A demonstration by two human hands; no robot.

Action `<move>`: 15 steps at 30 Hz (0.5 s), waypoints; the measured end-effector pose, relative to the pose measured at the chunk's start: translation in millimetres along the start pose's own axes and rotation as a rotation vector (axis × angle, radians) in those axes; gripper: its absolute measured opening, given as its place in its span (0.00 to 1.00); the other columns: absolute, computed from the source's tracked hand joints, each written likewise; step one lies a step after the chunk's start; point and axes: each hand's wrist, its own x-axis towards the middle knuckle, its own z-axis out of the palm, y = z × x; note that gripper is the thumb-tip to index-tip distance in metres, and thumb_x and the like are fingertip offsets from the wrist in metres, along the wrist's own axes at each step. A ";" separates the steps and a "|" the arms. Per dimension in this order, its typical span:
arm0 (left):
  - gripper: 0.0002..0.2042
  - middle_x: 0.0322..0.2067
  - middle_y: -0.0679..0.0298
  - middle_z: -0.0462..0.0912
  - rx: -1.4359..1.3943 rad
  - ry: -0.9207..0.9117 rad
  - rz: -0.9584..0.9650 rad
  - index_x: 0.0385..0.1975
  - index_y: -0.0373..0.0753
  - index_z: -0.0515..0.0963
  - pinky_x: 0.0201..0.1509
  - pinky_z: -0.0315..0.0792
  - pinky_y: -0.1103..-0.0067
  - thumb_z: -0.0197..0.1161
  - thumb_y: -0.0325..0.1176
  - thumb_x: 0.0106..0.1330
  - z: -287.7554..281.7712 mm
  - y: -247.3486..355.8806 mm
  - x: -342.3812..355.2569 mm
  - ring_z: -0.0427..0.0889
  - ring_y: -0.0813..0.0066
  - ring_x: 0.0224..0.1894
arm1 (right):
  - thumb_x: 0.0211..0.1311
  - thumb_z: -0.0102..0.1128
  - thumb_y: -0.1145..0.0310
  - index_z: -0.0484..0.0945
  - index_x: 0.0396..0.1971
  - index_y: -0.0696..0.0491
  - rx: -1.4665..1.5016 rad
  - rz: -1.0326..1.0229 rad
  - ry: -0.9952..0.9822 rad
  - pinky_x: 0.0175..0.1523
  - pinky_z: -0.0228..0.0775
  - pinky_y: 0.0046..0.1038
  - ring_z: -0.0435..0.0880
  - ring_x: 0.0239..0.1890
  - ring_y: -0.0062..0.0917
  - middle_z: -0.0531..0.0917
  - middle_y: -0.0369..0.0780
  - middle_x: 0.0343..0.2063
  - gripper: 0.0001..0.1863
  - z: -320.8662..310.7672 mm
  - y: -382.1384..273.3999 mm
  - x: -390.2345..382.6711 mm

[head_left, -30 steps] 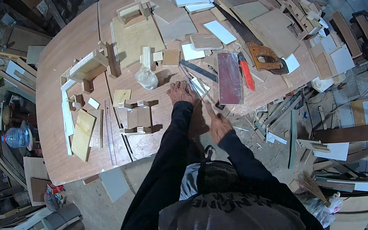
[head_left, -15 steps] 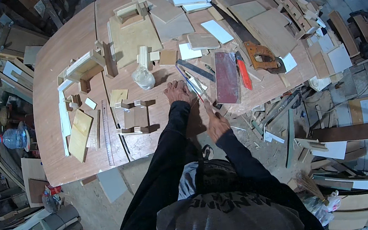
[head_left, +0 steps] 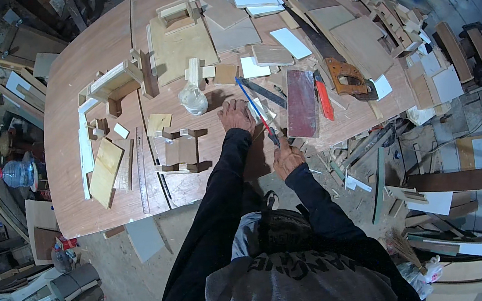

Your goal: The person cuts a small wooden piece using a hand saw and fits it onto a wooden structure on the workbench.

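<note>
My left hand lies flat, palm down with fingers apart, on the brown wooden table, near its front edge. Just right of it, my right hand is closed around the dark handle of a slim hacksaw with a blue frame, whose blade runs up and to the left past my left hand. What the blade rests on is too small to make out. A dark red board lies immediately right of the saw.
A clear plastic jar stands behind my left hand. A small wooden frame assembly and a steel ruler lie to the left. A hand saw with a brown handle, a red tool and several boards cover the right side.
Both hands stay in nearly the same place; the right hand with the saw has shifted only slightly along the table's edge.
</note>
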 end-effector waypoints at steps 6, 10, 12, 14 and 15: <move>0.09 0.33 0.60 0.73 -0.015 -0.069 0.015 0.32 0.43 0.75 0.43 0.60 0.65 0.55 0.32 0.49 9.0 -5.2 -0.8 0.70 0.62 0.42 | 0.55 0.49 0.70 0.53 0.60 0.56 0.051 -0.090 0.054 0.40 0.72 0.32 0.80 0.33 0.39 0.79 0.47 0.32 0.31 21.2 11.6 -2.0; 0.08 0.32 0.60 0.74 0.018 -0.070 0.009 0.31 0.43 0.76 0.43 0.60 0.65 0.55 0.32 0.50 10.4 -3.3 -1.2 0.71 0.62 0.41 | 0.57 0.48 0.68 0.61 0.54 0.54 0.430 -0.145 0.140 0.32 0.71 0.30 0.77 0.26 0.34 0.76 0.44 0.25 0.23 28.4 20.5 -5.7; 0.08 0.32 0.60 0.74 -0.019 -0.049 0.005 0.30 0.43 0.76 0.43 0.60 0.65 0.55 0.32 0.50 9.5 -1.8 -0.9 0.71 0.62 0.41 | 0.59 0.45 0.68 0.66 0.50 0.54 1.699 0.055 -0.110 0.29 0.70 0.29 0.75 0.23 0.31 0.74 0.41 0.22 0.19 32.3 24.8 -4.5; 0.08 0.32 0.60 0.74 -0.024 -0.041 0.001 0.30 0.43 0.76 0.43 0.61 0.65 0.55 0.32 0.50 8.8 -0.9 -1.0 0.71 0.62 0.41 | 0.61 0.43 0.67 0.68 0.47 0.54 2.455 0.191 -0.365 0.28 0.68 0.28 0.73 0.20 0.28 0.72 0.39 0.20 0.15 38.1 31.3 -4.7; 0.08 0.32 0.60 0.74 -0.009 -0.047 -0.004 0.30 0.43 0.76 0.43 0.61 0.66 0.55 0.32 0.50 8.8 -0.9 -0.8 0.71 0.62 0.41 | 0.62 0.41 0.66 0.69 0.46 0.53 2.438 0.161 -0.394 0.27 0.68 0.27 0.72 0.20 0.27 0.71 0.39 0.19 0.14 40.5 36.4 -6.6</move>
